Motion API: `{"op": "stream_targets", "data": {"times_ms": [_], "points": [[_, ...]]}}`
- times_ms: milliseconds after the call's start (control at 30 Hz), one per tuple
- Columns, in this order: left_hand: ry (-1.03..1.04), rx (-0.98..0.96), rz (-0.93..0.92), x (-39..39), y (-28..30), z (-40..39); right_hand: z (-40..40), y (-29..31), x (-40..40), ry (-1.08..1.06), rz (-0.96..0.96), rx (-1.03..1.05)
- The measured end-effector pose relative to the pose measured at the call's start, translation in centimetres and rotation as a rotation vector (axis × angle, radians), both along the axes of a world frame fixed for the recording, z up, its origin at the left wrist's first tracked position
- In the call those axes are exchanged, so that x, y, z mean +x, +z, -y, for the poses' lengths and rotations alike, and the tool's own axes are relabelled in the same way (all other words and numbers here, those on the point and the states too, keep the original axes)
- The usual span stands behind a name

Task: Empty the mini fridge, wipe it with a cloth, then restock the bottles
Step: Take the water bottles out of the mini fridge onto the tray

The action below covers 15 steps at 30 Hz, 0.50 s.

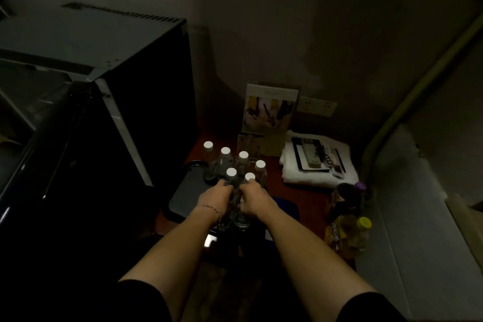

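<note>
Six white-capped bottles (235, 165) stand clustered on the desk (308, 191) just right of the dark mini fridge (104, 86), where the left hand (213, 197) and right hand (252, 200) each curl around a near bottle.

Low in the centre of the dim frame, the left hand (214, 197) and right hand (253, 200) each curl around a clear bottle — the left on the near-left bottle (231, 174), the right on the near-right bottle (249, 178). Four more white-capped bottles (225, 154) stand just behind, clustered upright on a reddish table (300, 191). A dark tray (183, 193) lies left of the hands. The black mini fridge (104, 86) fills the left side. At centre right, a folded white towel (318, 172) carries a remote — behind it a card (270, 110) leans on the wall. Yellow-capped bottles (363, 225) sit lower right.
</note>
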<state>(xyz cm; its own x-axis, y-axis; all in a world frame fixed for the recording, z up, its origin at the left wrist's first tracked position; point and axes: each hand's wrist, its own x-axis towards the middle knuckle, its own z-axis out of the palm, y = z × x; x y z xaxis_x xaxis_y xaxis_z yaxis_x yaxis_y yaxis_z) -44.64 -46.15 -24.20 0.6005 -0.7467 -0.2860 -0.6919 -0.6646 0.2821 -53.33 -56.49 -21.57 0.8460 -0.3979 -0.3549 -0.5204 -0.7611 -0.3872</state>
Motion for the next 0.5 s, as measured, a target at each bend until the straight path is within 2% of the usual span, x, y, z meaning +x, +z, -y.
{"op": "stream_targets", "data": {"times_ms": [300, 500], "points": [[-0.031, -0.007, -0.026, 1.9, -1.8, 0.2, 0.2, -2.3, 1.7, 0.007, -0.07, 0.044], [-0.031, -0.015, -0.015, 1.6, -2.1, 0.2, 0.5, -1.7, 1.5, 0.017, -0.099, -0.036]]}}
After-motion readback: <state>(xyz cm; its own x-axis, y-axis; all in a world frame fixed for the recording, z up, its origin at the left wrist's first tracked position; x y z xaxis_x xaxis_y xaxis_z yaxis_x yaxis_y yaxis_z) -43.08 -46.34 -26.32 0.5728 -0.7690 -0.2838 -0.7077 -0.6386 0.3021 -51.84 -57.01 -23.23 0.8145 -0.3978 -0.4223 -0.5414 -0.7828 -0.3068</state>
